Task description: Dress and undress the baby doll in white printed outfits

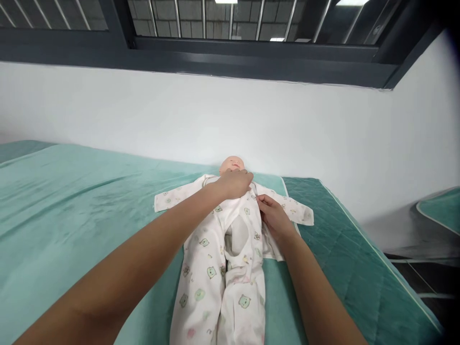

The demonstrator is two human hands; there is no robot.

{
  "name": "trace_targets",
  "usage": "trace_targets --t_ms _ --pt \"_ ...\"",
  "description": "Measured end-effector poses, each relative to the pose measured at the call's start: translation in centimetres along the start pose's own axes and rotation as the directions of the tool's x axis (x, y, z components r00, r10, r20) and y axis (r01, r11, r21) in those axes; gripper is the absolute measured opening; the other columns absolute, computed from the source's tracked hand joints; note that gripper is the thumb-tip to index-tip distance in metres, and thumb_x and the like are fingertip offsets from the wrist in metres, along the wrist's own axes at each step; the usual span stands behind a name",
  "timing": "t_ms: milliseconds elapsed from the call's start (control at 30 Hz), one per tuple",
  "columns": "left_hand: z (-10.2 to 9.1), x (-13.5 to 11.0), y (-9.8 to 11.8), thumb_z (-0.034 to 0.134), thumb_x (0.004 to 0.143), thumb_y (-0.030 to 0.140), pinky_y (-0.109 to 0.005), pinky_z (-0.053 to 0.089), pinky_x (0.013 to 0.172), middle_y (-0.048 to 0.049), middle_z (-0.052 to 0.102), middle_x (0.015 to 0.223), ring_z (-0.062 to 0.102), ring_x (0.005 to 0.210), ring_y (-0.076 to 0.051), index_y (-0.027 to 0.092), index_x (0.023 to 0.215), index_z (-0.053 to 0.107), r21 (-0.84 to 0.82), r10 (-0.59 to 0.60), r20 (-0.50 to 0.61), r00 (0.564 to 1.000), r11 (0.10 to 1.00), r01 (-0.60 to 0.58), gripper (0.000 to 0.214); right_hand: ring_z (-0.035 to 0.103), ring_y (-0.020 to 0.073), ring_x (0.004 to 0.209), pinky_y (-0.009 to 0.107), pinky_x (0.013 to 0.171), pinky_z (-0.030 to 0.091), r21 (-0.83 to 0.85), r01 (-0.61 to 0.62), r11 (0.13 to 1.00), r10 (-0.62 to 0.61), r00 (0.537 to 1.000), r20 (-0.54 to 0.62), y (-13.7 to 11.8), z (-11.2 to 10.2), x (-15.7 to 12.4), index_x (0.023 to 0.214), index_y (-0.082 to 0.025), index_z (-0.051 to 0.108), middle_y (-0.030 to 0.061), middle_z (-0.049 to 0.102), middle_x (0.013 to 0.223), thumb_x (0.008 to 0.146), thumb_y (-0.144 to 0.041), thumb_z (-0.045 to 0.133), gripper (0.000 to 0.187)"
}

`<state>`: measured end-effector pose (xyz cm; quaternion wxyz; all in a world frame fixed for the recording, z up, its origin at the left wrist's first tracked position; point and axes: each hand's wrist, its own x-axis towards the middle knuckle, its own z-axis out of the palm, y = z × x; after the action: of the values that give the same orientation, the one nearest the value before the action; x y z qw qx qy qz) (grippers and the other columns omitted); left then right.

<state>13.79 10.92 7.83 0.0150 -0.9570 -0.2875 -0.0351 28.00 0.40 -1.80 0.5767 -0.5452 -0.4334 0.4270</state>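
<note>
— White printed garment (208, 258), face up on a pale green bed cover (89, 201). Doll's head (232, 164) just beyond its collar.

— Orientation?

— Long axis runs straight away from the person: legs nearest, collar farthest, close to the white wall (215, 110). Sleeves spread to both sides; the right-hand sleeve (298, 211) reaches over a darker quilted cover (334, 235).

— And relative to the fingers?

— Directly under the left, immediately left of the right. The left hand (235, 183) crosses the chest to the collar, below the doll's chin, and is nearer the head. The right hand (275, 215) sits lower, beside the garment's right edge.

— Condition of the fingers?

— Left: bent, knuckles uppermost, touching the collar area. Tips are concealed; I cannot certify a grasp. Right: thumb and forefinger drawn together, apparently pinching the chest edge.

— Beneath the right hand?

— One white cloth flap (271, 249), spread beside the torso. Its attachment cannot be verified from here.
</note>
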Motion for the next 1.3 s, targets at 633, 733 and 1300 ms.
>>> trace_targets --t_ms 633,733,1300 --pt "2.1 -9.1 -0.6 0.043 0.094 0.03 -0.034 0.045 0.085 -0.0065 0.068 0.101 0.06 0.098 -0.022 0.021 0.096 0.061 -0.541 -0.629 -0.522 0.576 0.767 0.346 0.02 0.056 0.0203 0.07 0.032 0.065 0.039 -0.472 0.064 0.879 -0.08 0.997 -0.014 0.3 -0.9 1.0 0.077 -0.024 0.063 0.0003 0.066 0.07 0.083 -0.044 0.052 0.023" --pt "4.2 -12.6 -2.3 0.047 0.089 0.035 -0.031 0.047 0.081 -0.0048 0.069 0.096 0.062 0.09 -0.021 0.021 0.092 0.061 -0.767 -0.803 -0.265 0.533 0.511 0.388 0.02 0.056 0.0187 0.063 0.031 0.06 0.041 -0.386 0.046 0.921 -0.032 0.999 0.044 0.2 -1.0 0.8 0.083 -0.025 0.065 -0.0008 0.065 0.068 0.081 -0.04 0.053 0.02" --pt "4.4 -15.0 -3.5 0.061 0.068 0.022 -0.027 0.052 0.068 -0.0069 0.074 0.097 0.066 0.085 -0.02 0.018 0.109 0.067 -0.942 -0.503 0.258 0.825 0.06 0.331 0.041 0.052 0.013 0.059 0.027 0.057 0.043 0.214 -0.16 0.964 0.152 0.987 0.055 -0.4 0.2 -0.6 0.073 -0.021 0.064 -0.002 0.062 0.064 0.069 -0.042 0.079 0.026"
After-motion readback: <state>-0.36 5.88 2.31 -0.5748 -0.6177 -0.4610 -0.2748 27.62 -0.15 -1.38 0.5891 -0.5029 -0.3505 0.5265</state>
